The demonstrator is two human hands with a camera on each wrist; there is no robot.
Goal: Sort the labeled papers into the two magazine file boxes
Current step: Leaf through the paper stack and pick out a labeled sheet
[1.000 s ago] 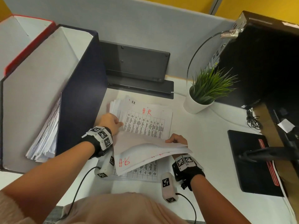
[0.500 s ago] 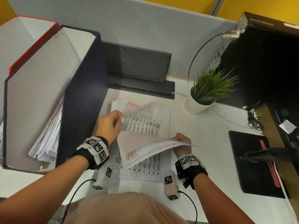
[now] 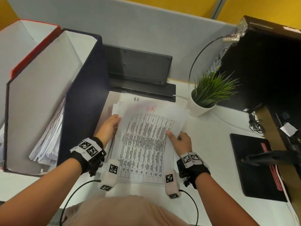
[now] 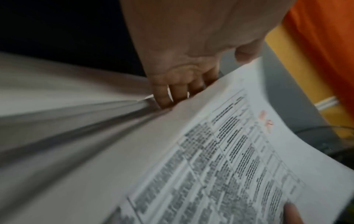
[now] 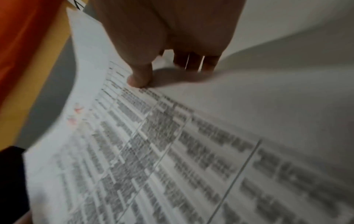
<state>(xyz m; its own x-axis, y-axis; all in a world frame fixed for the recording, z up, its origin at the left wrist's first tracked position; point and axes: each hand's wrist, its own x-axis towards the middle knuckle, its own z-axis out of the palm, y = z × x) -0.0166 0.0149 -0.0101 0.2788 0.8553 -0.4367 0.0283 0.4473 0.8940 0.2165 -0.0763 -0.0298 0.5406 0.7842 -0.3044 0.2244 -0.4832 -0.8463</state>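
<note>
A bundle of printed sheets (image 3: 146, 144) with a table and a blurred red label (image 3: 150, 109) is held face up, over the paper pile (image 3: 127, 103) on the desk. My left hand (image 3: 116, 123) grips its left edge, fingers (image 4: 172, 97) tucked under the sheets (image 4: 220, 159). My right hand (image 3: 172, 136) pinches the right edge, thumb (image 5: 139, 80) on top of the sheets (image 5: 153, 151) and fingers below. The navy file box (image 3: 84, 95) stands at the left with papers (image 3: 48, 136) inside. The red file box (image 3: 32, 38) is behind it.
A black stand (image 3: 138, 69) sits behind the pile. A potted plant in a white pot (image 3: 205, 98) is at the right, with a cable (image 3: 200, 53) arching above. A black pad (image 3: 254, 165) and a dark computer case (image 3: 263, 62) fill the right side.
The bent-back sheets in my right hand have turned flat and face up. My left hand has left the pile's top corner and taken their left edge.
</note>
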